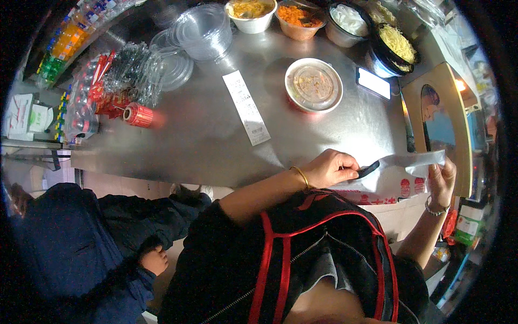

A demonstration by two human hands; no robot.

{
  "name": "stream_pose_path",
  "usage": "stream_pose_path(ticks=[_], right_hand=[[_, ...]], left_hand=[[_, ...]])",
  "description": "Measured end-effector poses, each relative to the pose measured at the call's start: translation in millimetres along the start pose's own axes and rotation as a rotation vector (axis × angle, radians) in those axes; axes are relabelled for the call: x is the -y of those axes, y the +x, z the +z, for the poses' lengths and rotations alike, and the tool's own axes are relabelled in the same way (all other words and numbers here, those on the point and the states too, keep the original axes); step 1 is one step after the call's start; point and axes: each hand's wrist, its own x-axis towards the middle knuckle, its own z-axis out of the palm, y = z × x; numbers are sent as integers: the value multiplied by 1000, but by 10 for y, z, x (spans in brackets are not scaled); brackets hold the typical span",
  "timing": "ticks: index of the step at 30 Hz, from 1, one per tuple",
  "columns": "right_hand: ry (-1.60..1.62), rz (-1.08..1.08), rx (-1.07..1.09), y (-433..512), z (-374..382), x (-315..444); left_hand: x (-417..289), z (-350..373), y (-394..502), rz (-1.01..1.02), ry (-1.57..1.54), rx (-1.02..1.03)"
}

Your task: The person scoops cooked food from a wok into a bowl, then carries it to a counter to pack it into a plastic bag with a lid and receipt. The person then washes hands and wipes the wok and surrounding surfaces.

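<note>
A white plastic bag [388, 186] with red printing spans the gap between my hands at the table's front edge. My left hand [330, 170], with a gold bangle at the wrist, pinches its left part. By those fingertips shows a narrow dark strip [368, 170]; I cannot tell whether it is a separate object. At the bag's upper right corner, my right hand [441, 180] grips the plastic between thumb and fingers. Farther back stands a round takeaway bowl [313, 86], food visible through its clear lid. A printed paper slip [246, 107] lies flat to its left.
Tubs of noodles [396, 42], white strips [347, 18] and orange shreds [297, 18] line the back. A lit phone [373, 83] lies right. Clear lids [170, 69], stacked containers [204, 30] and a red can [137, 115] are left. Another person [73, 243] is close at left.
</note>
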Motion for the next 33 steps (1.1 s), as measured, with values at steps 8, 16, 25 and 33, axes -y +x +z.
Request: stream_pose_path(ticks=[8, 16, 25, 33], right_hand=[[-1016, -399, -147, 179, 561, 132], [-750, -781, 330, 154, 1116, 47], [-618, -613, 721, 91, 1136, 131], [-625, -364, 908, 141, 1065, 120]], left_hand=[[-332, -78, 206, -143, -20, -22], [-113, -176, 56, -436, -259, -131], [-523, -384, -188, -86, 312, 572], [-1029, -761, 55, -177, 970, 531]])
